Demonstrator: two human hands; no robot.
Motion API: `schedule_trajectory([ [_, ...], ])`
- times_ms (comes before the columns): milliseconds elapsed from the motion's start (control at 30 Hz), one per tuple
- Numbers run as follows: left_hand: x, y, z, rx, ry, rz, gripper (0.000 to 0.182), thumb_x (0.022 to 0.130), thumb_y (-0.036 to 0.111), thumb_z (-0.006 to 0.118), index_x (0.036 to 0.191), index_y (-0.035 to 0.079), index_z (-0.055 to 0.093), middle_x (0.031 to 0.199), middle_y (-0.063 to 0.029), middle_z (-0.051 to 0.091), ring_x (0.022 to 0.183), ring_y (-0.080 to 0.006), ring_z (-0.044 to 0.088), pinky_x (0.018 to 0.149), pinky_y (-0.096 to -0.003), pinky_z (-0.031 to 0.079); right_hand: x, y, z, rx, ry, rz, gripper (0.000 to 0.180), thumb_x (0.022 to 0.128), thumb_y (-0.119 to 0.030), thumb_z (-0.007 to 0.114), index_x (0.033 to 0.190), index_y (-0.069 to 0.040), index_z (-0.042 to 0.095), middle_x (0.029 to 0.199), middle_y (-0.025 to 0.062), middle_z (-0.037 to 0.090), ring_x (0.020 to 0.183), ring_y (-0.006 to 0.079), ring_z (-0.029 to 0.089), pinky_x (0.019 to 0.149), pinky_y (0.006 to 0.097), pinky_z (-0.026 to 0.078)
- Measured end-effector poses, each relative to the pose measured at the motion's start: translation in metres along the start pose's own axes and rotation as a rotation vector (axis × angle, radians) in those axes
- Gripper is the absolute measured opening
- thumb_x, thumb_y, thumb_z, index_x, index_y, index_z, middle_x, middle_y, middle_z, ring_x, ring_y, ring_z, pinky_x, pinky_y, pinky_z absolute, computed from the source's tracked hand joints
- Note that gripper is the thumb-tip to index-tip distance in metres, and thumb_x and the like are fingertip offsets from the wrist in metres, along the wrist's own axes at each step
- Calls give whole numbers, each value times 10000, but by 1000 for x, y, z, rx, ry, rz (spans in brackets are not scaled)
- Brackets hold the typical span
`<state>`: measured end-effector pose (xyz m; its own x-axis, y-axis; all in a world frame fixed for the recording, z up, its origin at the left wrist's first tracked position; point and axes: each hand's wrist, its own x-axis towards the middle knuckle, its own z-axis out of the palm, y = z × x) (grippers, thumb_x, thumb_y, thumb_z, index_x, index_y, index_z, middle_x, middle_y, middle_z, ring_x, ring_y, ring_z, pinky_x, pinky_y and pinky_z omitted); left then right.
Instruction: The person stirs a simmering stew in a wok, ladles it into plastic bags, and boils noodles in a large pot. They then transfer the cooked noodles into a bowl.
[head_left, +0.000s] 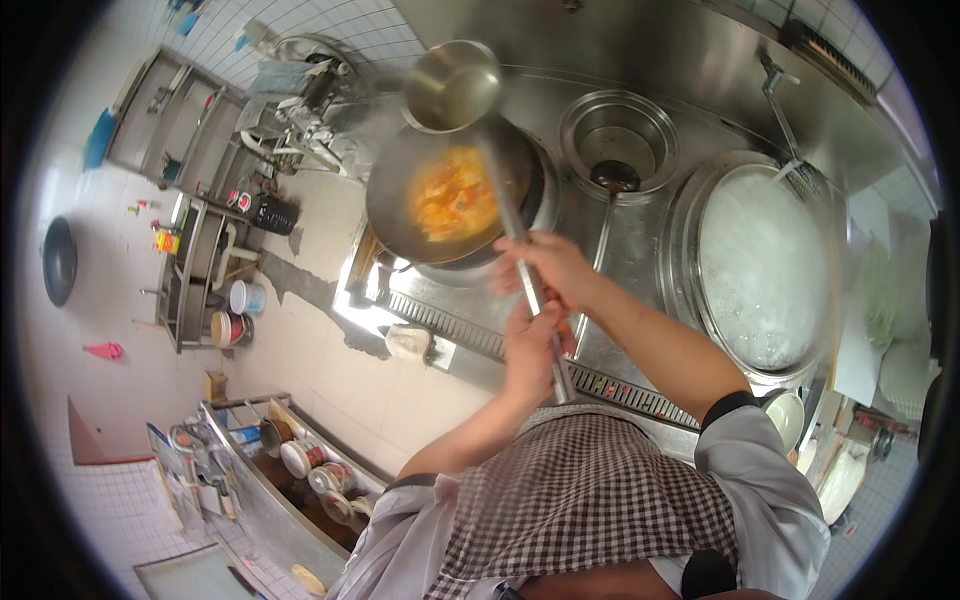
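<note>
A metal dipper (452, 88) with a long straight handle is held in both hands, its round pan above the far rim of a dark wok (390, 199). My left hand (531, 349) wraps the lower part of the handle. Farther up it, my right hand (551, 266) also grips, somewhat blurred by motion. Orange and yellow food (454, 195) lies in the wok, which sits on the stove; the handle crosses in front of the wok's right side. What the dipper's pan contains, if anything, I cannot tell.
A dark-bowled ladle (615, 177) rests at a round metal pot (619, 142). To the right, a large vat (765, 270) holds whitish, bubbling liquid, with a wire strainer (808, 184) at its rim. A slotted drain (442, 321) edges the stove. A steel trough (300, 495) with tubs stands lower left.
</note>
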<state>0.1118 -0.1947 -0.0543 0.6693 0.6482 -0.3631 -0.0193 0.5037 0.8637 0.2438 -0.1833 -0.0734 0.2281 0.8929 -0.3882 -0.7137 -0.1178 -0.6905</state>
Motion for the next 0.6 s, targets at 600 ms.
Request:
schedule_trajectory([
  [600,-66,-70,-352,48,200,-177,194,981,193,589,1071,27,634,811,-21,624,681,-140,622,686,-292,525,21,-23,8,-1797,207,-294,353,923,-222,608,1072,95,562,1034,350,626,1016,492,601,882,516,477],
])
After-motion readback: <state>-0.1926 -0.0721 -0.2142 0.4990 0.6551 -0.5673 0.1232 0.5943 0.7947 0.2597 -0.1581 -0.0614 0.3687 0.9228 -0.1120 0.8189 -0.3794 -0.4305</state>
